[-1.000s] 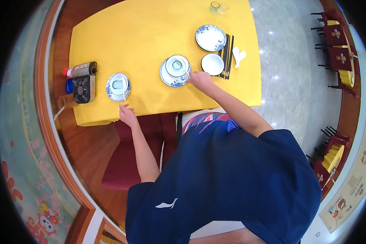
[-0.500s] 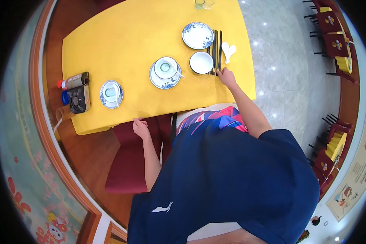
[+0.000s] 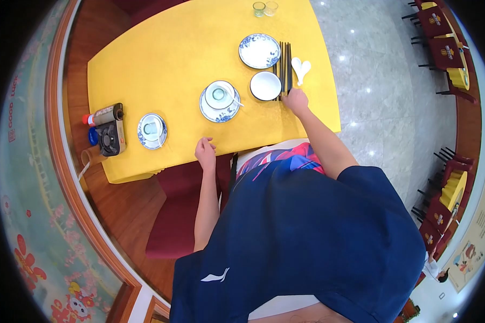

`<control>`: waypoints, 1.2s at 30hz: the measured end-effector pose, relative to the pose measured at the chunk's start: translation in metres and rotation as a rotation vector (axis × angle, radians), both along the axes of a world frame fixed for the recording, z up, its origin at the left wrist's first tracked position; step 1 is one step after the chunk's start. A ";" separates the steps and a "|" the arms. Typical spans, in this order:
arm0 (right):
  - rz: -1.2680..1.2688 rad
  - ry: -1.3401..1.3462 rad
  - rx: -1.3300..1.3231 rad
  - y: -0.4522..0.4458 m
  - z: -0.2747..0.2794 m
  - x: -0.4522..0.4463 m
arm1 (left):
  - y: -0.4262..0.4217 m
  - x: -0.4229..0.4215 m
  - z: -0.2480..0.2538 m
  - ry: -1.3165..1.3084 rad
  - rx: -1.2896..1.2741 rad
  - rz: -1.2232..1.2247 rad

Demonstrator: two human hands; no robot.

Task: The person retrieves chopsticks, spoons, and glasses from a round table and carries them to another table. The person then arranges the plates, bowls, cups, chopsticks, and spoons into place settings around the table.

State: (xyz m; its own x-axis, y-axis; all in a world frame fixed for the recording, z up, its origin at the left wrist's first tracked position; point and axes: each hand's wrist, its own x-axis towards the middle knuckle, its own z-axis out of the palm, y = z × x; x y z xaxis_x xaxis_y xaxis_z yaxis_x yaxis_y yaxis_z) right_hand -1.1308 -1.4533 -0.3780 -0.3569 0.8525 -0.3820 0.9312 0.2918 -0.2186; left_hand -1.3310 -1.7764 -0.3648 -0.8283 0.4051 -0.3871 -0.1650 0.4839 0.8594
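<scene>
My right hand (image 3: 295,102) is closed at the near ends of the black chopsticks (image 3: 289,67), which lie lengthwise on the yellow tablecloth; its fingertips are partly hidden. Left of them are a white bowl (image 3: 265,86) and a blue-patterned plate (image 3: 259,50). On the right lie white spoons (image 3: 300,70), heads side by side. My left hand (image 3: 205,153) hovers at the table's near edge, holding nothing, its fingers loosely bent and apart. Beyond it stands a place setting: a blue-patterned plate (image 3: 220,114) with a bowl, a green-tinted glass (image 3: 219,94) and a white spoon on it.
Another stacked setting (image 3: 152,131) stands farther left, beside a portable gas stove (image 3: 111,138) and a gas canister (image 3: 107,115). Two glasses (image 3: 259,9) are at the far edge. A maroon chair (image 3: 178,215) is at my left. A person (image 3: 432,267) appears at far right.
My left hand has risen from below the table edge and moved right, over the cloth's edge. My right hand has closed farther over the chopstick ends. The view has shifted slightly.
</scene>
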 end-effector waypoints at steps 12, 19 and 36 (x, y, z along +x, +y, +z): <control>-0.201 0.203 -0.369 -0.012 0.016 0.029 | 0.074 0.045 0.019 0.015 0.100 -0.369; -0.351 0.355 -0.657 -0.065 0.081 0.059 | 0.125 0.078 0.027 -0.391 0.108 -0.520; 0.086 0.622 -0.366 -0.124 0.197 0.026 | 0.167 0.072 0.156 -0.775 0.771 -0.573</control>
